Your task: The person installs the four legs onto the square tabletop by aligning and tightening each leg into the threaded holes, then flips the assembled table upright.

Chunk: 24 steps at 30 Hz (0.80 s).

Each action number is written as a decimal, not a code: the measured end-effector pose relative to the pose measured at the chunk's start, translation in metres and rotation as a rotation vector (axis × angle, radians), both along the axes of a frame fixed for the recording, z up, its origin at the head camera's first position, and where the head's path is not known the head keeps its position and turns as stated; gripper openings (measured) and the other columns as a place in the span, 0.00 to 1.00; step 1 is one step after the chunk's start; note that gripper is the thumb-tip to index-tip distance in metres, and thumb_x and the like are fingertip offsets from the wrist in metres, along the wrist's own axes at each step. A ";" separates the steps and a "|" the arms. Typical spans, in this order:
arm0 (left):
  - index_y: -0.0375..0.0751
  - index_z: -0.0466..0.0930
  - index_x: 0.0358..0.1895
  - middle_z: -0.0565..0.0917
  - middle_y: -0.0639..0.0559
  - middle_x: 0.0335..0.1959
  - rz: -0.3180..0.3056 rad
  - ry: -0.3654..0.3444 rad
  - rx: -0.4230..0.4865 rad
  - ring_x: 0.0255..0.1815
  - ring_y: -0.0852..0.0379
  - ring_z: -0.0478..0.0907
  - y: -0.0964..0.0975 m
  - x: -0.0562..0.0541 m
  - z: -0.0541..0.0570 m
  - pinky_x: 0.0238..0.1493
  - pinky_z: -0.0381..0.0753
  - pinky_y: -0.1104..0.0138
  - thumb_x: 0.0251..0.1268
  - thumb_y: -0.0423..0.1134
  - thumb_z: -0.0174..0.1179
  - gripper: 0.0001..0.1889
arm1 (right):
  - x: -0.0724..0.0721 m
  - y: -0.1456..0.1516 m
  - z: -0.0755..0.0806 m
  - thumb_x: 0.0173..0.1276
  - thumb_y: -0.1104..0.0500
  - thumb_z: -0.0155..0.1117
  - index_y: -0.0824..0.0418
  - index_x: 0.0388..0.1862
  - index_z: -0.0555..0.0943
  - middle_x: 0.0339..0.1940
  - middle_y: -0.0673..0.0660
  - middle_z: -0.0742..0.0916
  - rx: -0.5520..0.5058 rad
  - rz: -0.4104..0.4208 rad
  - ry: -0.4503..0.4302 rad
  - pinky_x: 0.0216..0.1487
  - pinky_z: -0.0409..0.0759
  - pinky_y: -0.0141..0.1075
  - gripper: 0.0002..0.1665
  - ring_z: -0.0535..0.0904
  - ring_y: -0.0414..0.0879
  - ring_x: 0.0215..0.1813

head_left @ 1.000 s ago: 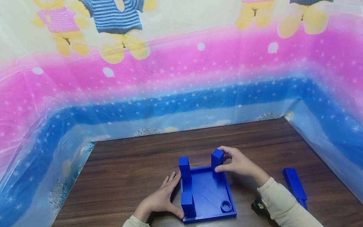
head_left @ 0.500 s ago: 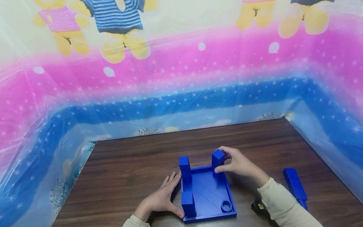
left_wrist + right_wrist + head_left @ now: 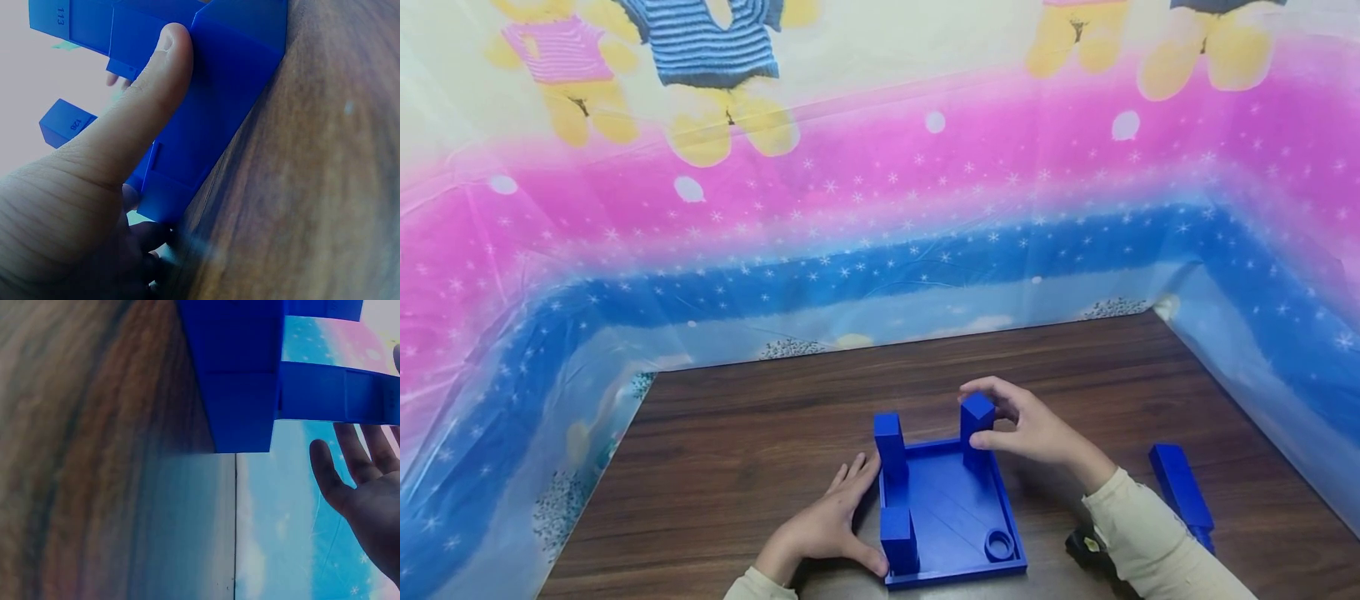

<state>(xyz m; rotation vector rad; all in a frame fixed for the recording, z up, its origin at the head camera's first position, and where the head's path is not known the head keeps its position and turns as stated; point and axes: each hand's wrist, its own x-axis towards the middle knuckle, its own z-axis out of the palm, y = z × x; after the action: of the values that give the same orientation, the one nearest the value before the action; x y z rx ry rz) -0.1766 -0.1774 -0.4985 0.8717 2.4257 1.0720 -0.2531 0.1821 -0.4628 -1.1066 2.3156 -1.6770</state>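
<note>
A blue rimmed square panel [image 3: 943,521], like a small upturned tabletop, lies on the wooden table. Square blue legs stand upright at three corners: a near-left leg [image 3: 898,542], a far-left leg [image 3: 891,450] and a far-right leg [image 3: 977,425]. The fourth corner has a round socket [image 3: 998,545]. My left hand [image 3: 831,525] rests along the panel's left side, fingers extended, thumb by the near-left corner. Around the far-right leg, my right hand [image 3: 1041,429] has loosely spread fingers, its thumb beside the leg. Fingers show apart in the right wrist view.
Another blue leg [image 3: 1180,487] with a narrower, ridged end lies on the table at the right. A black object [image 3: 1081,546] with a yellow mark sits by the right sleeve. A printed cloth backdrop [image 3: 850,250] surrounds the wooden table [image 3: 737,433].
My right hand's fingers have opened away from the far-right leg and spread wider, the index finger lifting behind its top. The left hand and the panel hold still.
</note>
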 end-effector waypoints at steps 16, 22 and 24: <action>0.25 0.42 0.84 0.45 0.28 0.85 0.007 0.035 -0.004 0.86 0.32 0.32 0.001 0.001 -0.002 0.81 0.31 0.37 0.41 0.51 0.88 0.74 | -0.004 0.007 0.006 0.69 0.76 0.64 0.74 0.69 0.74 0.61 0.71 0.84 -0.088 0.070 -0.030 0.53 0.87 0.38 0.29 0.85 0.44 0.56; 0.26 0.42 0.84 0.44 0.28 0.85 0.008 0.024 -0.001 0.86 0.33 0.32 0.001 0.000 -0.002 0.81 0.30 0.37 0.42 0.52 0.87 0.74 | -0.003 0.007 0.006 0.68 0.74 0.68 0.71 0.66 0.77 0.59 0.69 0.85 -0.072 0.043 -0.079 0.51 0.88 0.39 0.27 0.87 0.48 0.53; 0.26 0.41 0.84 0.44 0.28 0.85 0.007 0.023 -0.001 0.86 0.33 0.32 0.001 0.000 -0.002 0.81 0.30 0.37 0.42 0.51 0.88 0.74 | -0.002 0.007 0.006 0.67 0.73 0.70 0.69 0.65 0.77 0.57 0.68 0.86 -0.068 0.037 -0.094 0.50 0.88 0.40 0.27 0.87 0.49 0.52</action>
<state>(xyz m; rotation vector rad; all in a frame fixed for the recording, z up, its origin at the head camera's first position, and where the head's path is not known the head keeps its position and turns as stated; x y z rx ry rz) -0.1765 -0.1764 -0.5006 0.8801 2.4496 1.0695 -0.2555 0.1891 -0.4565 -1.0504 2.1843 -1.7663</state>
